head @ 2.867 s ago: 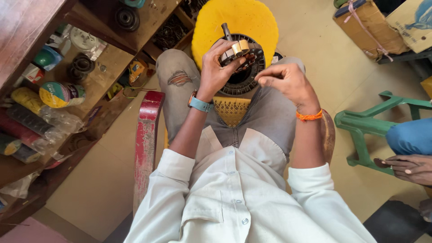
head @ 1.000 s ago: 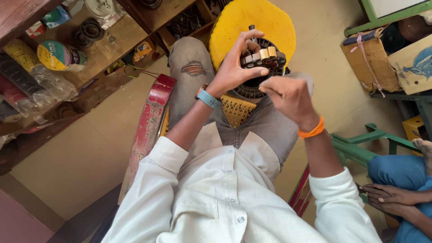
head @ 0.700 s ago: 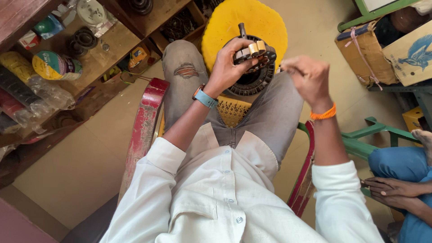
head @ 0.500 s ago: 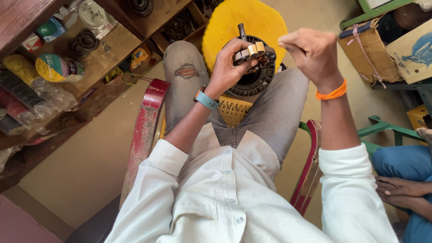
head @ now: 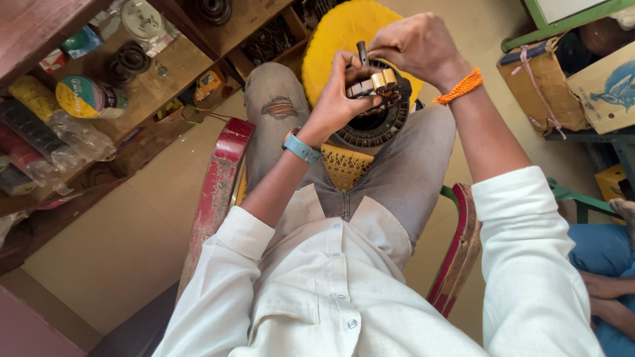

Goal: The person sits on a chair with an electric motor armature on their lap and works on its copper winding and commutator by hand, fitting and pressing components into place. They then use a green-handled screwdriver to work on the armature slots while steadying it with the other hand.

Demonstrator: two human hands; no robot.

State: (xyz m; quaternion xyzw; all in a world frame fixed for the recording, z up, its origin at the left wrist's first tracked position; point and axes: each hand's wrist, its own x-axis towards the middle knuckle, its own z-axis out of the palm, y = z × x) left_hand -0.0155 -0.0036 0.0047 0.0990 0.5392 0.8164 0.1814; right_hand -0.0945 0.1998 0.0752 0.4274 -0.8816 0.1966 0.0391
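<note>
On the person's lap, between the knees, sits a round stator [head: 377, 129] — dark, ring-shaped, with ribbed laminations round the edge. It rests against the grey jeans, just in front of a yellow stool [head: 334, 39] and above a patch of woven yellow seat [head: 344, 165]. On top of it there's a row of small blocky bits [head: 374, 82], tan and grey, with a short dark shaft [head: 362, 51] poking up.

Left hand [head: 337, 99], the one with the blue watch [head: 301, 147], is curled round the near side of the stator top, fingers closed over those blocks so it's got a proper grip. Right hand [head: 417, 46], with the orange wristband [head: 458, 87], comes in from above with fingers bunched tight at the shaft end; can't tell whether it's pinching something thin there, too small to see.

Off to the left is a wooden shelf [head: 178, 63] with tape rolls and a round tin [head: 89, 98]. Red chair arm [head: 215, 192] runs alongside the left leg. Cardboard boxes [head: 569, 79] sit at the right, and someone else's hand [head: 605, 287] shows at the lower right edge.
</note>
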